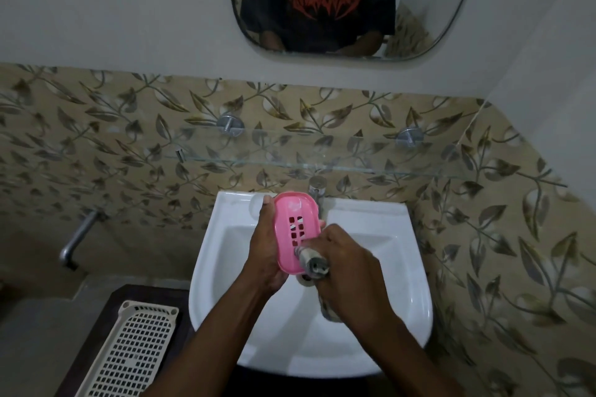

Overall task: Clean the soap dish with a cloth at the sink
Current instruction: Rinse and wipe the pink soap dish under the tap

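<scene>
Gripping the pink soap dish [296, 229] upright over the sink [380, 235], long axis toward the tap [317, 192], the left hand [267, 255] curls its fingers around it; the right hand [348, 271] pinches the cloth [314, 263] against its lower end.

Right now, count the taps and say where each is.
2. The sink tap stands behind the soap dish at the back of the sink; the wall tap juts out to its left.

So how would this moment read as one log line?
left hand holds pink soap dish | right hand presses grey cloth against it | above white sink
</scene>
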`<state>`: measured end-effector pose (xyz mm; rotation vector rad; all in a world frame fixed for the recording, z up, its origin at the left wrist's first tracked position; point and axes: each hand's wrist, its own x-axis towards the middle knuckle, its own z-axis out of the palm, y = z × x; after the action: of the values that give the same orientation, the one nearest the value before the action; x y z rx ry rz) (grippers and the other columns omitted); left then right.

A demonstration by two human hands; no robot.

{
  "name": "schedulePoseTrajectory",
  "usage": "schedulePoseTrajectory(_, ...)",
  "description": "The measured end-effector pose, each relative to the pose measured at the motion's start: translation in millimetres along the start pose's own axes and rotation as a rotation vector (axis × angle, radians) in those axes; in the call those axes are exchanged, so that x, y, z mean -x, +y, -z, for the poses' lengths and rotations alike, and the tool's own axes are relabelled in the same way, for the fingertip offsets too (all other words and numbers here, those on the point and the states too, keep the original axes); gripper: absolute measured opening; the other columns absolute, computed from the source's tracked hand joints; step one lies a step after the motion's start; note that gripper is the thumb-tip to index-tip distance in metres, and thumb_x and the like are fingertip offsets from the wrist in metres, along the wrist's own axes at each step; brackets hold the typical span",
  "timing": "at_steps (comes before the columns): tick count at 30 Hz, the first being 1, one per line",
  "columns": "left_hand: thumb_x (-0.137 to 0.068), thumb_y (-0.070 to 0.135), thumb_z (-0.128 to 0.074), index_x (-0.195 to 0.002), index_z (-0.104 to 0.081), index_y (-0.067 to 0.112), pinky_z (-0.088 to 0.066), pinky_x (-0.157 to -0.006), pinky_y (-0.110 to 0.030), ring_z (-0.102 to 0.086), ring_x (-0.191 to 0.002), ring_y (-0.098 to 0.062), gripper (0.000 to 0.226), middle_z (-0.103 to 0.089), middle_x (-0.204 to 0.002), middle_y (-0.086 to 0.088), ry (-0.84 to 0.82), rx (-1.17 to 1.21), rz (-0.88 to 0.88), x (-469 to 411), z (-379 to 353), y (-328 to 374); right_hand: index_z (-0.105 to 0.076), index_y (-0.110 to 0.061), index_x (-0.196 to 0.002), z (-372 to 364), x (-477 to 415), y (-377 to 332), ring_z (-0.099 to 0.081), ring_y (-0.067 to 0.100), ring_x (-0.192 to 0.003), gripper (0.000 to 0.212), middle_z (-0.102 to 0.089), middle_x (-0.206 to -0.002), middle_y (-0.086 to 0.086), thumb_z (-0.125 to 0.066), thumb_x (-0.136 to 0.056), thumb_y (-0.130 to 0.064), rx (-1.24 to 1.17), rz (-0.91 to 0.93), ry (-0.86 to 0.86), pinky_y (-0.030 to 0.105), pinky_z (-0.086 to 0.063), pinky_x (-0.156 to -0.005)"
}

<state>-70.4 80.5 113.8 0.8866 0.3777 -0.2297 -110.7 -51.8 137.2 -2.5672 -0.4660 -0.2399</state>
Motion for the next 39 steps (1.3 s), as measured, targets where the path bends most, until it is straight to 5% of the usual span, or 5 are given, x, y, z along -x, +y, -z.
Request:
schedulePoseTrajectory(10,-0.101,0.056,-0.02,-0.098,-0.065,0.014,-0.06,-0.053,-0.032,-0.073,-0.062,-0.019,0.061,-0.076,-0.074,-0.007,-0.052,0.012,-0.02,-2.8,-2.4,15.7,-0.073,-0.031,-0.095,-2.6,-25.8,-5.5,-0.06,0.009,-0.076,0.012,-0.059,-0.085,-0.011,-0.074,-0.083,-0.029,-0.364,-0.173,0.167,0.028,-0.056,-0.065)
schedulePoseTrajectory(16,-0.098,0.059,-0.032,-0.102,-0.065,0.007,-0.06,-0.053,-0.033,-0.072,-0.062,-0.025,0.062,-0.074,-0.076,-0.015,-0.07,0.125,0.006,-0.6,-4.5,16.8,-0.07,-0.028,-0.103,-5.3,-11.1,-9.7,-0.064,0.017,-0.08,0.037,-0.062,-0.098,-0.007,-0.082,-0.071,-0.016,0.036,0.242,0.078,0.027,-0.055,-0.058)
schedulePoseTrajectory(27,-0.097,0.06,-0.026,-0.113,-0.064,0.015,-0.06,-0.067,-0.037,-0.074,-0.079,-0.024,0.061,-0.077,-0.091,-0.011,-0.073,-0.045,0.002,-2.2,4.7,4.4,-0.071,-0.02,-0.095,-6.2,-42.9,-1.7,-0.062,0.01,-0.076,0.022,-0.068,-0.09,-0.005,-0.076,-0.082,-0.037,-0.334,-0.349,0.277,0.021,-0.051,-0.067)
schedulePoseTrajectory(35,-0.083,0.071,-0.049,-0.133,-0.056,0.005,-0.054,-0.088,-0.049,-0.06,-0.11,-0.042,0.083,-0.059,-0.129,-0.03,0.055,0.085,0.092,-1.4,5.9,8.5,-0.072,-0.026,-0.102,-12.9,-0.6,-15.1,-0.067,0.019,-0.075,0.043,-0.067,-0.097,-0.005,-0.085,-0.063,-0.016,0.055,0.15,0.031,0.027,-0.056,-0.056)
schedulePoseTrajectory(39,-0.094,0.063,-0.039,-0.11,-0.068,0.008,-0.051,-0.089,-0.046,-0.069,-0.091,-0.032,0.064,-0.073,-0.099,-0.02,0.009,0.013,0.075,0.1,2.5,2.3,-0.073,-0.024,-0.104,-6.5,-22.3,-12.6,-0.068,0.019,-0.08,0.045,-0.067,-0.101,-0.004,-0.088,-0.061,-0.02,0.079,0.032,0.089,0.027,-0.057,-0.063)
